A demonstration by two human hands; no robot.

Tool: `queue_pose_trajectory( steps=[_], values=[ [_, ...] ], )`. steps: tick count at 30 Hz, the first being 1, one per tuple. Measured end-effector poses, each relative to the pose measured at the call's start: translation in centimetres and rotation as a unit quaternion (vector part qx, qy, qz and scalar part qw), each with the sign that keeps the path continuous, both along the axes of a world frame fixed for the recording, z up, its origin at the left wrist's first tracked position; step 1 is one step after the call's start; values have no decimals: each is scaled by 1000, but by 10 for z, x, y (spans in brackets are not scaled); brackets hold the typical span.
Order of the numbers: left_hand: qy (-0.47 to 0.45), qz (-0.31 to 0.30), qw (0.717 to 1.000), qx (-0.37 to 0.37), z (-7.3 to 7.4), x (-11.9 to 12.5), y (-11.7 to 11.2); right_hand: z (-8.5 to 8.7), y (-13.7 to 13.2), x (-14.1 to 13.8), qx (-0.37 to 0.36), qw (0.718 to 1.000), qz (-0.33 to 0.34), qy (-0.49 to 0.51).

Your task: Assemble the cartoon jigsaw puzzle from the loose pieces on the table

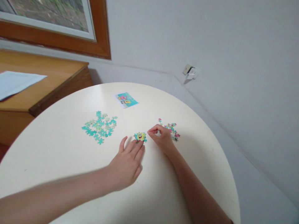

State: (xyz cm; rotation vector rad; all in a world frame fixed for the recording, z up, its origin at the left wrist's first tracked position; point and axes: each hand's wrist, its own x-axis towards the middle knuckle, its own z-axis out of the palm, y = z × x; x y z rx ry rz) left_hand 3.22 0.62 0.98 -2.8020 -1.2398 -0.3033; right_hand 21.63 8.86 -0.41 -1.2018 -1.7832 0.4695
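A small joined cluster of puzzle pieces [140, 136] with a yellow cartoon face lies on the round cream table [70, 174]. My left hand [127, 163] lies flat, fingers stretched out, its fingertips resting on the cluster's near edge. My right hand [160, 137] is just right of the cluster, fingers pinched together; what they hold is too small to make out. A pile of pink and teal pieces [173, 130] lies right behind that hand. A spread of teal pieces [100, 127] lies to the left.
A small reference picture card [126, 100] lies at the table's far side. A wooden desk [53, 77] with a white sheet [14, 83] stands at the left under a framed window. The grey wall has a socket [190, 71] at the right.
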Motion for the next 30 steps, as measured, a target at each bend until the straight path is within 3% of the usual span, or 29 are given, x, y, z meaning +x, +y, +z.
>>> queue_pose_trajectory(
  steps=[30],
  values=[
    [8, -3, 1000, 9, 0, 0, -1, 3, -2, -1, -11, 1000, 6, 4]
  ],
)
